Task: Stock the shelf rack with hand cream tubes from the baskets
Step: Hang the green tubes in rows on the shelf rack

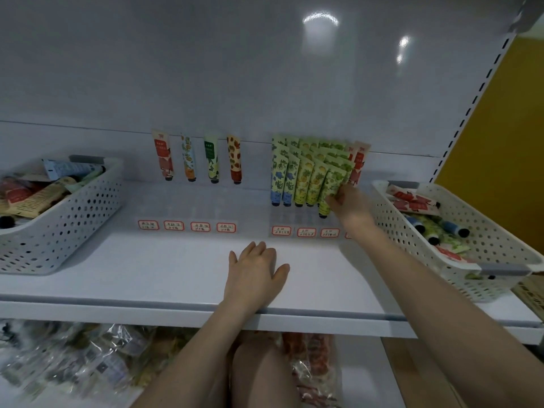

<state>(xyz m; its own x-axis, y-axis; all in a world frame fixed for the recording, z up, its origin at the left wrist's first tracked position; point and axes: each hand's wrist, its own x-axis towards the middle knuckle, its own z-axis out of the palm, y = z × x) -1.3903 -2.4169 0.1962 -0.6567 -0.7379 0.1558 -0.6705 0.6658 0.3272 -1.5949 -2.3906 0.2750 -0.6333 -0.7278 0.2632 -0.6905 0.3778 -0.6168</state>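
Head view: my right hand [348,203] pinches a green-patterned hand cream tube [332,187], which stands cap-down at the front of the clear rack [294,219]. My left hand [254,267] lies flat, fingers straight, on the white shelf [147,275]. The left basket [73,213] and right basket [500,269] hold more tubes.

the shelf rack's back panel [265,54] is white and glossy, smooth enough to mirror the ceiling lights as bright blurs. the shelf board [147,269] looks like white painted metal, smooth with a duller sheen, and the slotted upright [471,104] looks like the same painted metal. the left basket [73,219] and the right basket [418,260] are white perforated plastic, matt, with grey handle pieces. the hand cream tubes [212,160] are soft printed plastic with a slight shine and black caps, the green-printed tube [334,182] likewise. they stand in a clear plastic divider tray [188,207] fronted by paper labels [173,225]. below, crinkled clear plastic bags [103,354] glint. the yellow wall [506,128] is matt.
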